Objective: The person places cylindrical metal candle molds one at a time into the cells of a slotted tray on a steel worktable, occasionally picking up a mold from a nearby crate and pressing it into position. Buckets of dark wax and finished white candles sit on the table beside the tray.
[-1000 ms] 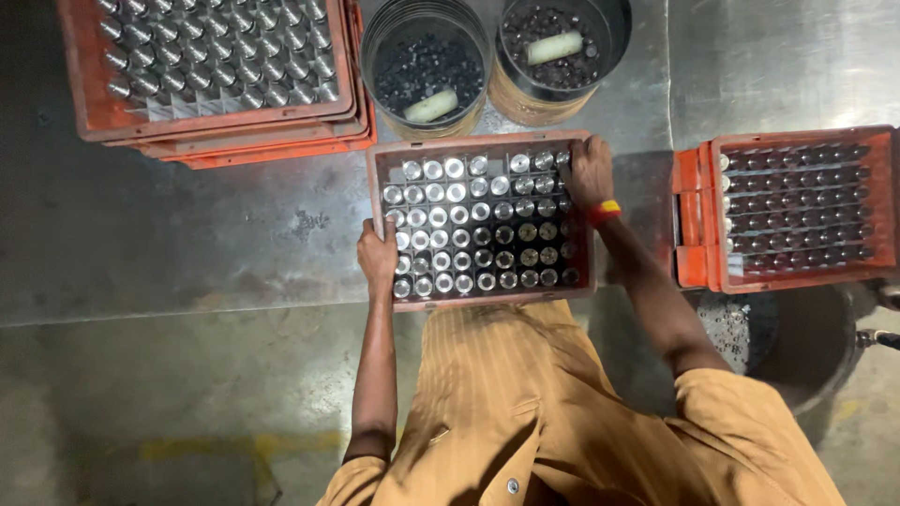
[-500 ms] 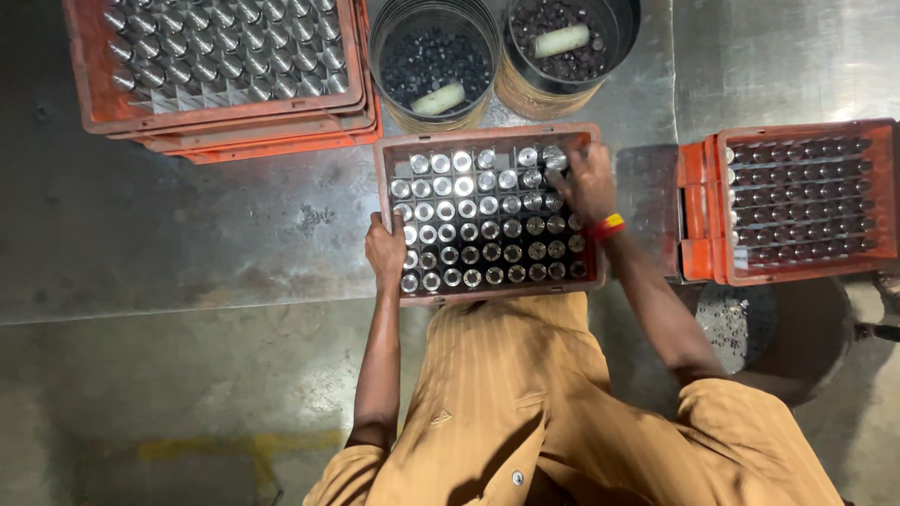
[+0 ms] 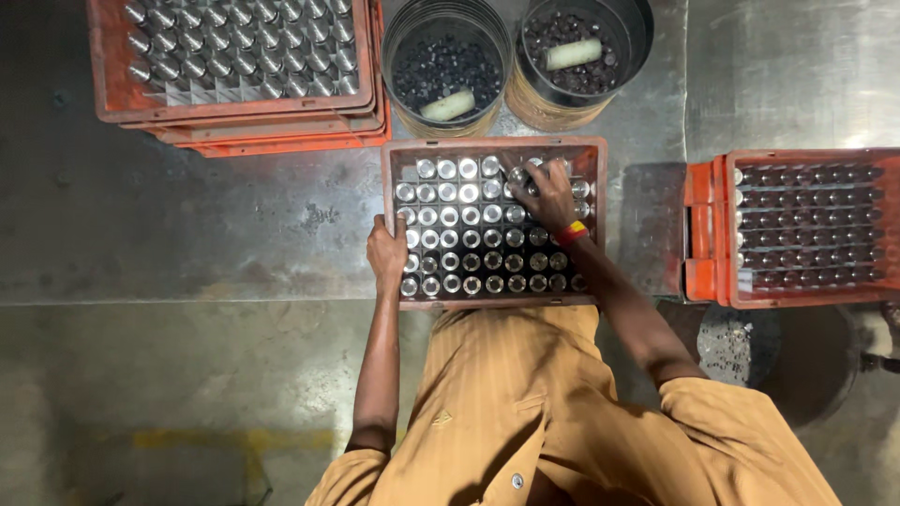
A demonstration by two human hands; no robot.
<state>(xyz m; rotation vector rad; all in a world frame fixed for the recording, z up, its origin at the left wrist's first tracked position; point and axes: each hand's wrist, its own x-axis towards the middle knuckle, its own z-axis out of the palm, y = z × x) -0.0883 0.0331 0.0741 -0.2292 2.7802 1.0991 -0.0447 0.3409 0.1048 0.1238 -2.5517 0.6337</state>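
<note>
A red-brown plastic crate (image 3: 600, 225) stands in front of me on the metal table. Rows of small silver-capped bottles (image 3: 464, 230) fill it. My left hand (image 3: 386, 253) grips the crate's left wall, thumb inside the rim. My right hand (image 3: 546, 195), with a red and yellow band at the wrist, lies over the bottles in the crate's upper right part. Its fingers point up-left and touch the caps. Whether it holds a bottle is hidden under the hand.
A stack of red crates (image 3: 234, 122) with bottles sits at the back left. Another red crate (image 3: 806, 295) of dark bottles stands at the right. Two round tins (image 3: 448, 122) (image 3: 637, 37) hold dark small parts and a pale cylinder each.
My right hand has moved from the crate's upper right corner inward onto the bottles. My left hand has stayed on the crate's left wall.
</note>
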